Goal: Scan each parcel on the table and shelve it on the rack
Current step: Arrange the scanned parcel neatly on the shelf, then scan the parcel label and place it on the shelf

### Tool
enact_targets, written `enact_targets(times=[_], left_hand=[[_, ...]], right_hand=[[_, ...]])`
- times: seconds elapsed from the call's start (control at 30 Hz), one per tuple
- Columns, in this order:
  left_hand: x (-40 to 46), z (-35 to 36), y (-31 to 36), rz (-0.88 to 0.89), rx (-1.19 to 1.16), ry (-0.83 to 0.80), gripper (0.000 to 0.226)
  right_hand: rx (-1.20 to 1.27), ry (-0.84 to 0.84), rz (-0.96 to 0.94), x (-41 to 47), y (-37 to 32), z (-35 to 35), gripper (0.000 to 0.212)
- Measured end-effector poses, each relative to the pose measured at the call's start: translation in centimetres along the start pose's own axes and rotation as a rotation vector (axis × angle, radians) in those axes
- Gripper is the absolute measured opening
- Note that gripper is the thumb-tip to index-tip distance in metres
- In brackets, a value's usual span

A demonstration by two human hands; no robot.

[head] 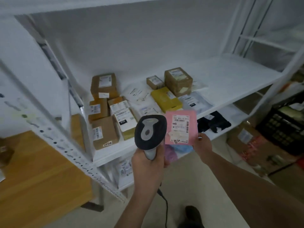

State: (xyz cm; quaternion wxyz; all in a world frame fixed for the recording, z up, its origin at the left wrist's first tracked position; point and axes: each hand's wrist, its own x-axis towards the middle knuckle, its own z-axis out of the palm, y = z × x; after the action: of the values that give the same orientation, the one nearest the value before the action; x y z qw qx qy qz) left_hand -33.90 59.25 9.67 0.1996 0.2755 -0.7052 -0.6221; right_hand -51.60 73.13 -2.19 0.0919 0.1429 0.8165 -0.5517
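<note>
My left hand [148, 168] grips the handle of a black and grey barcode scanner [149, 131], its head raised in front of the rack. My right hand [203, 145] pinches the lower right corner of a flat pink parcel [181, 127] with a white barcode label, held just right of the scanner head. Both sit in front of the white rack's middle shelf [238, 74], which holds several brown boxes [103, 86], a yellow box [166, 99] and white mailer bags. The wooden table [37, 175] lies at lower left.
A perforated rack post [74, 155] runs diagonally between table and shelf. The lower shelf holds black bags [213, 122] and a white mailer [125, 170]. A black crate [286, 127] and cardboard boxes [256, 145] stand on the floor at right. The scanner cable [164, 204] hangs down near my shoe [192, 216].
</note>
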Motion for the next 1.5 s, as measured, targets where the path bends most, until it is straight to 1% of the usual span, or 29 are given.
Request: enact_targets(times=[0.07,0.2,0.33,0.43,0.53,0.67,0.73,0.8,0.83,0.87,0.9,0.93,0.97,1.0,1.07,1.1,1.13,1.2,1.3,1.4,1.5], left_hand=[[1.9,4.2,0.1,-0.013,-0.014,0.024,0.033],[5.3,12.9,1.0,-0.045,-0.029,0.043,0.037],[8.7,19.6,2.3,-0.072,-0.014,0.012,0.031],[10.9,23.3,3.0,-0.068,0.021,0.012,0.029],[12.9,25.8,3.2,-0.074,0.059,0.007,0.028],[15.2,28.4,3.0,-0.078,0.1,-0.051,0.029],[16.0,29.4,2.8,-0.091,0.094,-0.074,0.029],[16.8,30.1,2.3,-0.088,0.115,-0.096,0.031],[17.1,30.3,2.0,-0.085,0.131,-0.11,0.032],[17.4,30.4,1.9,-0.081,0.141,-0.12,0.033],[17.6,30.6,1.8,-0.075,0.15,-0.127,0.033],[17.8,30.8,1.8,-0.072,0.159,-0.129,0.033],[18.0,31.1,1.7,-0.076,0.166,-0.124,0.033],[18.2,31.3,1.7,-0.083,0.171,-0.114,0.033],[18.6,32.0,1.6,-0.096,0.168,-0.088,0.032],[18.8,32.4,1.6,-0.103,0.164,-0.077,0.032],[18.9,32.9,1.6,-0.109,0.161,-0.063,0.031],[19.3,34.3,1.6,-0.124,0.155,-0.009,0.03],[19.6,36.6,1.1,-0.19,0.125,0.088,0.033],[19.3,38.4,0.9,-0.24,0.106,0.141,0.035],[18.5,39.1,1.0,-0.286,0.106,0.198,0.037]], right_hand=[[-0.003,0.018,-0.011,4.8,-0.2,-1.5,0.014],[-0.02,0.055,-0.025,13.5,-1.4,-5.6,0.027],[-0.024,0.102,-0.021,21.6,-2.8,-10.3,0.026],[0.012,0.167,0.014,26.2,-4.2,-12.0,0.025],[-0.002,0.199,0.029,29.2,-5.3,-12.6,0.029],[-0.028,0.167,0.051,32.3,-5.8,-13.0,0.031],[-0.096,0.123,0.03,33.8,-5.6,-13.3,0.033],[-0.19,0.14,0.028,35.3,-5.2,-13.5,0.036],[-0.231,0.145,0.062,35.9,-5.0,-13.5,0.04],[-0.305,0.149,0.088,36.4,-4.7,-13.5,0.045],[-0.43,0.167,0.075,36.8,-4.5,-13.3,0.048],[-0.578,0.188,0.007,37.0,-4.4,-13.1,0.05],[-0.698,0.186,-0.107,37.3,-4.3,-12.7,0.052],[-0.774,0.136,-0.237,37.4,-4.2,-12.3,0.053],[-0.888,-0.083,-0.415,37.9,-3.6,-11.3,0.054],[-0.962,-0.177,-0.47,38.3,-3.2,-10.7,0.054],[-1.015,-0.238,-0.495,39.0,-2.8,-10.3,0.054],[-1.046,-0.258,-0.5,40.3,-2.7,-9.4,0.055],[-1.054,-0.252,-0.504,41.4,-3.4,-8.3,0.056],[-1.029,-0.261,-0.54,42.5,-4.1,-7.6,0.056],[-1.07,-0.304,-0.582,43.5,-4.6,-7.1,0.057]])
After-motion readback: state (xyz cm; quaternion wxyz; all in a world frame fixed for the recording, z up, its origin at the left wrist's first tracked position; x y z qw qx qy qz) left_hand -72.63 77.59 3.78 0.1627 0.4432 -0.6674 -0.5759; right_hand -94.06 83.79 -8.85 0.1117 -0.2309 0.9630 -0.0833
